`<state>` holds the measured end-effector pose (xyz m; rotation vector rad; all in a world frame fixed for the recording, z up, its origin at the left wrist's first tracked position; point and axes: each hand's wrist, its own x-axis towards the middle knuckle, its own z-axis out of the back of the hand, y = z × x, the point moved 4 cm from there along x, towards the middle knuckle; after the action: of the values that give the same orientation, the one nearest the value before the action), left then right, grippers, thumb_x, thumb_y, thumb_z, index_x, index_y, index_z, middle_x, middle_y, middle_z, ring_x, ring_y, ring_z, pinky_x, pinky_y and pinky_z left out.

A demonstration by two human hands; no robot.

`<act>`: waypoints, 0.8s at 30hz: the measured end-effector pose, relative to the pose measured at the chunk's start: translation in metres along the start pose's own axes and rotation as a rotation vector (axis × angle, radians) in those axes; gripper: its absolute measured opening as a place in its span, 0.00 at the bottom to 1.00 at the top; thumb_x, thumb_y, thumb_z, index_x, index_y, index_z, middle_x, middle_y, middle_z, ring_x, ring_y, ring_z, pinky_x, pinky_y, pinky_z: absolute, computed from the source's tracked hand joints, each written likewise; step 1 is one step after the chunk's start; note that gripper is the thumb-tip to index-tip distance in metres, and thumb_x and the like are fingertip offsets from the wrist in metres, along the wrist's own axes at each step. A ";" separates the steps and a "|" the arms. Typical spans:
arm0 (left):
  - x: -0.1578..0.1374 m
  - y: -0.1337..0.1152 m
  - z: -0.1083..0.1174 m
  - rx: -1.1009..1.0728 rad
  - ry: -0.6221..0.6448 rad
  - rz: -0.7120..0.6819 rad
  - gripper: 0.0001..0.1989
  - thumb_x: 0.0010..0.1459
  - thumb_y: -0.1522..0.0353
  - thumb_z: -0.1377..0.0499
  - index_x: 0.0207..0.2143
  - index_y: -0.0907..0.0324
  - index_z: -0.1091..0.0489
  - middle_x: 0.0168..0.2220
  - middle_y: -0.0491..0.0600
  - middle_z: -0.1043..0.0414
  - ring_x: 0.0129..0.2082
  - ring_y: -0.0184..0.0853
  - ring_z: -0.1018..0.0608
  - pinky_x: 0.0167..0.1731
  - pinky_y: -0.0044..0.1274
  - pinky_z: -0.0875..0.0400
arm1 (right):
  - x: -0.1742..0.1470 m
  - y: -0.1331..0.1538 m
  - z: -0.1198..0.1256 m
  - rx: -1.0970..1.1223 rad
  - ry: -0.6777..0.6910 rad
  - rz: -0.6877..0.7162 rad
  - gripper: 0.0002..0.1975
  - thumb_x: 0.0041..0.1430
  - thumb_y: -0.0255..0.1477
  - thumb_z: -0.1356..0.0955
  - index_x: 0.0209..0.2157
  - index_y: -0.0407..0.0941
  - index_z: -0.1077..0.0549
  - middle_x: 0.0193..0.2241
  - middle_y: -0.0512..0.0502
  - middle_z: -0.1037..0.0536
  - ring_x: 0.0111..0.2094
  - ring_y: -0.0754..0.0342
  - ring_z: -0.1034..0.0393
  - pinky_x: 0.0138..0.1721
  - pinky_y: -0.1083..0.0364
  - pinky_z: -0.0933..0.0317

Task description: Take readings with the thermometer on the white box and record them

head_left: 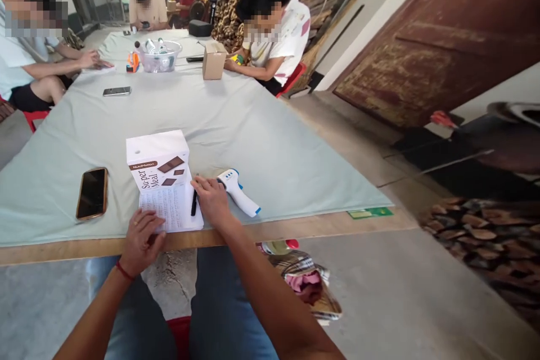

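Note:
My left hand (pixel 143 236) rests at the table's front edge, fingers apart, their tips on the lower left of a stack of handwritten paper sheets (pixel 169 211). My right hand (pixel 211 199) lies over the right side of the sheets, holding nothing, its fingers stretched toward the left. A black pen (pixel 194 203) lies on the paper beside those fingertips; whether they touch it I cannot tell. Behind the sheets stands a white box (pixel 158 160) with brown chocolate pictures. Right of my right hand lies a white and blue infrared thermometer (pixel 240 194), partly hidden by the hand.
A smartphone (pixel 92 193) lies at left, another phone (pixel 117 91) farther back. Beyond are a plastic basket (pixel 160 59), an orange tape dispenser (pixel 132 62) and a cardboard box (pixel 214 61). Several people sit around the table (pixel 295 180). A checked bag (pixel 310 284) is below at right.

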<state>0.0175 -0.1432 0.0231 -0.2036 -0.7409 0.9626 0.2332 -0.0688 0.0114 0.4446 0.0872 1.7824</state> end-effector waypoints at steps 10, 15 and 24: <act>0.005 -0.020 -0.006 0.095 0.102 -0.281 0.09 0.62 0.71 0.44 0.43 0.59 0.26 0.36 0.52 0.30 0.39 0.38 0.28 0.40 0.31 0.30 | -0.035 -0.014 0.021 0.456 -0.341 0.085 0.05 0.63 0.27 0.37 0.37 0.46 0.29 0.33 0.45 0.28 0.35 0.51 0.32 0.37 0.53 0.35; 0.001 -0.025 -0.007 0.159 0.107 -0.313 0.08 0.63 0.70 0.43 0.43 0.59 0.26 0.33 0.50 0.32 0.36 0.36 0.31 0.38 0.30 0.32 | -0.074 0.018 0.032 0.996 -0.563 -0.089 0.03 0.60 0.26 0.36 0.33 0.48 0.36 0.26 0.54 0.28 0.23 0.57 0.32 0.27 0.57 0.35; 0.000 -0.027 -0.009 0.206 0.137 -0.327 0.10 0.64 0.69 0.45 0.45 0.59 0.26 0.31 0.50 0.35 0.34 0.36 0.33 0.35 0.28 0.34 | -0.073 0.045 -0.001 0.963 -0.311 -0.198 0.02 0.52 0.27 0.34 0.30 0.47 0.29 0.22 0.54 0.27 0.23 0.58 0.32 0.25 0.58 0.36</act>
<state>0.0411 -0.1572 0.0293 0.0325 -0.5252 0.6988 0.2057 -0.1498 0.0051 1.3379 0.7576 1.3619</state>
